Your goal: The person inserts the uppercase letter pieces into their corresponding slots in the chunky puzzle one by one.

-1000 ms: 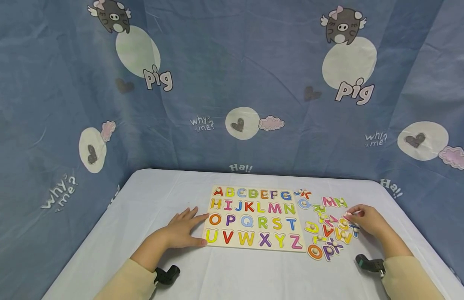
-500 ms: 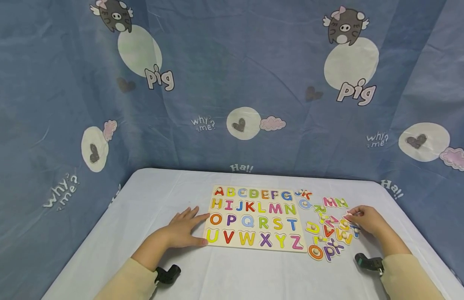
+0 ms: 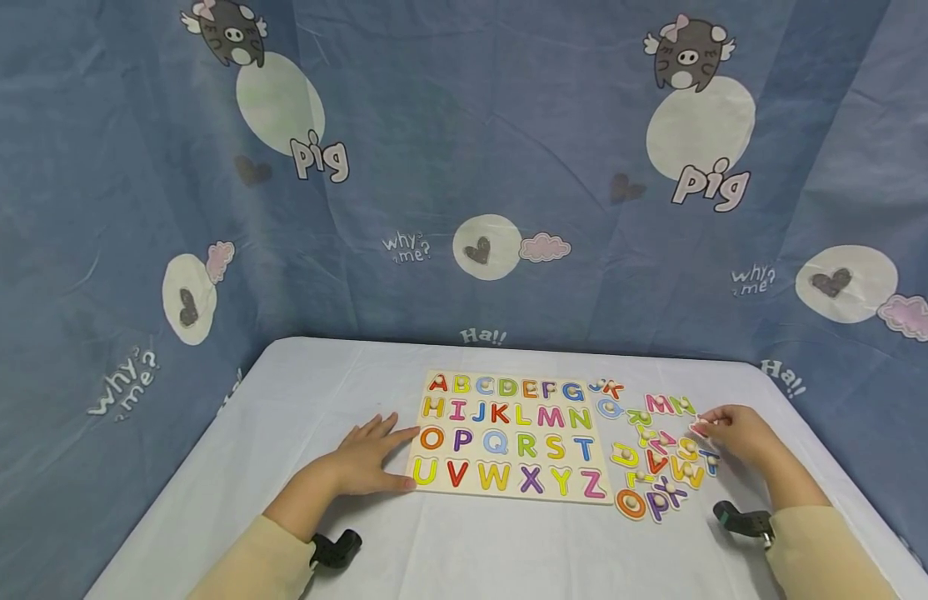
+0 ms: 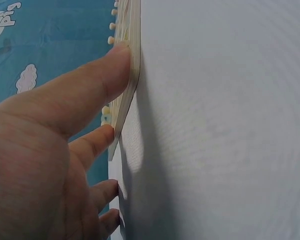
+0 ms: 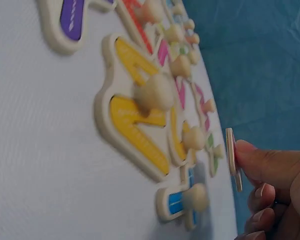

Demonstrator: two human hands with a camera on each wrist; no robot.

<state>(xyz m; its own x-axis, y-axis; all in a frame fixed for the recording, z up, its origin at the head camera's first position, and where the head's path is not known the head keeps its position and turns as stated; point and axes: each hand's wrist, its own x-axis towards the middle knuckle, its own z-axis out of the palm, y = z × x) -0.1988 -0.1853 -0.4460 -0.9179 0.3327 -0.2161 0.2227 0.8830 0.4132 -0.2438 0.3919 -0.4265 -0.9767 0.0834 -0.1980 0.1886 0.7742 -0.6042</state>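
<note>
Letter piece [image 5: 231, 151], one, small, pink-red in part. Seen edge-on at right wrist, letter not readable. At far right of scene, raised a little above tabletop, apart from all neighbours, just near of green N [image 3: 683, 405].

Right hand [image 3: 741, 433]: thumb and index finger pinching said piece; remaining fingers curled beneath.

Loose letter pieces, wooden, knobbed, in a scatter right of the board. Closest to right hand: yellow S [image 3: 687, 448], yellow W [image 5: 132, 135], blue T [image 5: 175, 204]. At far side: pink M [image 3: 660, 404], beside the N. At near side: orange O [image 3: 631, 504] and purple P [image 3: 656, 504], next to each other.

Alphabet board [image 3: 475, 459], pale wood, four rows A to Z, flat at centre; knobbed pieces set along far row.

Left hand [image 3: 370, 458]: fingers spread, grasping nothing; thumb and index finger touching left edge of board.

Sleeves [image 3: 827, 550], beige, two, with black devices [image 3: 336, 550] at wrists.

Tabletop [image 3: 554, 550], white, beneath all.

Backdrop [image 3: 569, 167], blue, printed with pigs, hearts and lettering, behind.
</note>
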